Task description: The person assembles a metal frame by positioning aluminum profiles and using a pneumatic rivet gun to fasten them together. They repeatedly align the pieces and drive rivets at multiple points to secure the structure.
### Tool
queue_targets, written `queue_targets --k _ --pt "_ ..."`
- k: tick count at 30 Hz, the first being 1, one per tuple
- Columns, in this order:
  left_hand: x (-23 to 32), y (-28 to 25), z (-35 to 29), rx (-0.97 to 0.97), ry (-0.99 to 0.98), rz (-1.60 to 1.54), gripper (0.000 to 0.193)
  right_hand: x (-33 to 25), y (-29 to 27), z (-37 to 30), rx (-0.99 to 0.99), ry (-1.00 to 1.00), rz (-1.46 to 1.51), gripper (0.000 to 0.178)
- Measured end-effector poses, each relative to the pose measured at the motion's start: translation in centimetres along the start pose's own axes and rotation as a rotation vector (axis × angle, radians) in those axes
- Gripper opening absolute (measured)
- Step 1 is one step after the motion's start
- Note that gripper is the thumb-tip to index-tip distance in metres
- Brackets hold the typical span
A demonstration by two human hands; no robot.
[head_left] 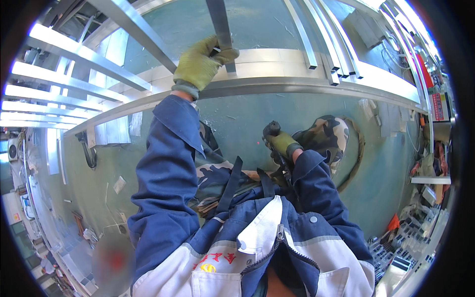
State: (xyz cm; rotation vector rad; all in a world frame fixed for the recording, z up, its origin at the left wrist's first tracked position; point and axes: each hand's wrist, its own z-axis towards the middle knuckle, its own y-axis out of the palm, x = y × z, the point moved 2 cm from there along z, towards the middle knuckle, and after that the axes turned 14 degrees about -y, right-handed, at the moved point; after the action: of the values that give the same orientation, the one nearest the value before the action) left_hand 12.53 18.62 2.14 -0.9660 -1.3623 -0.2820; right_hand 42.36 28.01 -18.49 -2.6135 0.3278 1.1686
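Observation:
In a yellow-green work glove, my left hand (199, 63) is closed round the end of a grey metal square tube (219, 21). The tube's end lies against a long metal frame rail (257, 86) that crosses in front of me. My right hand (284, 143), also gloved, is wrapped round a dark hand tool (271, 128) near my knee. Its black rounded head points away from me, and a dark body runs back under my wrist. The exact kind of tool cannot be made out. The tool is apart from the rail and the tube.
Several spaced metal bars (89, 62) fan out at the left of the frame. Loose square tubes (324, 37) lie across it at the right. The green floor (247, 111) has small scraps on it. Stacked metal pieces (418, 232) sit at the lower right.

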Motion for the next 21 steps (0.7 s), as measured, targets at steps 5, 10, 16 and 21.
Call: queue_targets --k 5,10,16,21 --pt "-0.15 0.01 -0.03 0.017 0.025 -0.006 0.031 -0.30 0.08 0.12 -0.022 0.042 0.036 0.041" --pt "-0.10 -0.01 -0.16 0.056 0.012 0.038 0.032 -0.49 0.10 -0.04 -0.024 0.034 0.043 0.042" --pt "-0.06 0.08 -0.15 0.057 0.044 0.042 0.031 0.23 -0.01 0.26 -0.015 -0.010 -0.023 0.046" --pt "-0.59 -0.05 0.01 0.081 0.022 0.037 0.035 -0.21 0.24 0.03 -0.021 0.028 -0.004 0.047"
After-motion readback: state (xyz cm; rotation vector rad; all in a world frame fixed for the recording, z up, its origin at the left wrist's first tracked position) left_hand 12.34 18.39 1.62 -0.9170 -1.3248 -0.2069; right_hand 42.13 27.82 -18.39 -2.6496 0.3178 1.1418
